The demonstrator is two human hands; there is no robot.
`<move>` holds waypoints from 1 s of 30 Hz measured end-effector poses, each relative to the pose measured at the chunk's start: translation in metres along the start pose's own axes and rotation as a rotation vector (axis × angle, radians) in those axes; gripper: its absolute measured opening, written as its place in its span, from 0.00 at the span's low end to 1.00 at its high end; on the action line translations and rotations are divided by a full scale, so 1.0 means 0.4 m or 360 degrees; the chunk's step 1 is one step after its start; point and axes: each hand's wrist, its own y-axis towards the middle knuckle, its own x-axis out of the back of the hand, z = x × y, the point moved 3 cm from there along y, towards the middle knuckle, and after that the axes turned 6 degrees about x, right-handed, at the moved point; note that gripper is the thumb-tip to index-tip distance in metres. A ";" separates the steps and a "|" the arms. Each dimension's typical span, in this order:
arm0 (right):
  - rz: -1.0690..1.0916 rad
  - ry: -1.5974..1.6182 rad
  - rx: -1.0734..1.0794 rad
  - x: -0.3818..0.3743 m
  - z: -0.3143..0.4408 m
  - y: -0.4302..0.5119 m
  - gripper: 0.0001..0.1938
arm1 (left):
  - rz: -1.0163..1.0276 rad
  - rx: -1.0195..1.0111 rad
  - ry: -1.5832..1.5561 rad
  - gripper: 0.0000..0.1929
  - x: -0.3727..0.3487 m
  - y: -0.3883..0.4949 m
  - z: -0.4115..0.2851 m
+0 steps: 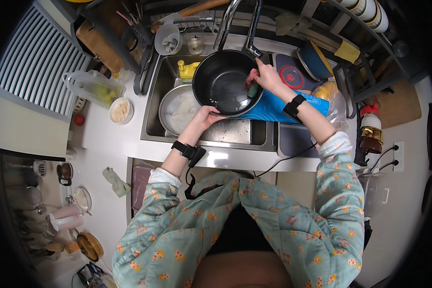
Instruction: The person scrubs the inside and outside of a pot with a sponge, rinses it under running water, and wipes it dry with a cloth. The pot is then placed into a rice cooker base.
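My left hand (203,118) grips the near rim of a black pan (225,81), which is tilted over the sink (261,135). My right hand (269,76) holds a pink and green scrubber (252,81) against the pan's right inner wall. Its index finger extends up to the chrome faucet spout (253,50); whether they touch I cannot tell. Below the pan, to its left, a round metal basin (167,117) with whitish contents sits in the sink, partly hidden. A yellow bottle (189,70) stands behind it.
Right of the sink lie a blue printed mat (270,106), a red-rimmed lid (291,77) and a blue bowl (313,59). A white bowl (121,111) and a plastic bag of green produce (99,88) stand to the left. A black cable (286,158) crosses the counter's front edge.
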 end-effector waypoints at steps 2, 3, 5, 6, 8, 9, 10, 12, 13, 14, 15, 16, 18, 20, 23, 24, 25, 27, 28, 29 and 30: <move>0.0018 -0.0047 -0.0022 -0.026 -0.017 0.013 0.30 | -0.0137 -0.0025 0.0077 0.15 0.001 0.001 -0.029; 0.0040 -0.0079 -0.0058 -0.038 -0.024 0.018 0.31 | -0.0214 -0.0073 0.0183 0.15 0.001 0.000 -0.043; 0.0149 -0.0094 -0.0133 -0.068 -0.036 0.027 0.35 | -0.0378 -0.0179 0.0399 0.14 -0.003 -0.003 -0.069; 0.0145 -0.0126 -0.0101 -0.082 -0.036 0.030 0.36 | -0.0411 -0.0280 0.0491 0.12 -0.008 -0.006 -0.080; 0.0124 -0.0280 -0.0026 -0.109 -0.031 0.037 0.37 | -0.0496 -0.0404 0.0601 0.12 -0.016 -0.013 -0.095; 0.0101 -0.0335 0.0017 -0.121 -0.025 0.041 0.36 | -0.0532 -0.0482 0.0655 0.12 -0.021 -0.016 -0.103; 0.0092 -0.0402 0.0044 -0.132 -0.020 0.045 0.35 | -0.0583 -0.0474 0.0653 0.12 -0.022 -0.017 -0.107; 0.0057 -0.0630 0.0140 -0.142 -0.007 0.052 0.27 | -0.0615 -0.0469 0.0618 0.12 -0.024 -0.020 -0.109; -0.0040 -0.0636 0.0214 -0.139 -0.001 0.056 0.23 | -0.0608 -0.0478 0.0592 0.13 -0.024 -0.019 -0.110; -0.0092 -0.0635 0.0260 -0.135 0.002 0.060 0.19 | -0.0644 -0.0482 0.0598 0.13 -0.021 -0.018 -0.109; -0.0143 -0.0630 0.0310 -0.128 0.002 0.065 0.15 | -0.0659 -0.0491 0.0597 0.14 -0.018 -0.016 -0.107; -0.0244 -0.0406 0.0305 -0.117 -0.003 0.072 0.11 | -0.0670 -0.0497 0.0588 0.16 -0.012 -0.015 -0.102; -0.0368 0.0540 0.0210 -0.099 -0.033 0.089 0.09 | -0.0701 -0.0549 0.0594 0.20 0.001 -0.012 -0.094; -0.0439 0.1093 0.0018 -0.095 -0.073 0.118 0.12 | -0.0748 -0.0627 0.0604 0.25 0.016 -0.011 -0.089; -0.0456 0.1924 -0.0068 -0.114 -0.134 0.163 0.13 | -0.0803 -0.0694 0.0664 0.35 0.037 -0.020 -0.079; -0.0418 0.1924 -0.0021 -0.119 -0.152 0.177 0.12 | -0.0783 -0.0670 0.0704 0.40 0.043 -0.027 -0.082; -0.0368 0.1890 -0.0194 -0.133 -0.173 0.186 0.12 | -0.0792 -0.0637 0.0757 0.45 0.048 -0.033 -0.082; -0.0241 0.1932 -0.0163 -0.146 -0.196 0.201 0.11 | -0.0843 -0.0689 0.0729 0.40 0.056 -0.049 -0.070; -0.0184 0.1932 -0.0091 -0.148 -0.200 0.207 0.12 | -0.0876 -0.0723 0.0730 0.35 0.058 -0.057 -0.063; -0.0107 0.1931 -0.0181 -0.152 -0.206 0.212 0.13 | -0.0886 -0.0783 0.0719 0.31 0.059 -0.065 -0.058; -0.0092 0.1923 -0.0206 -0.150 -0.207 0.216 0.14 | -0.0888 -0.0737 0.0711 0.30 0.064 -0.070 -0.053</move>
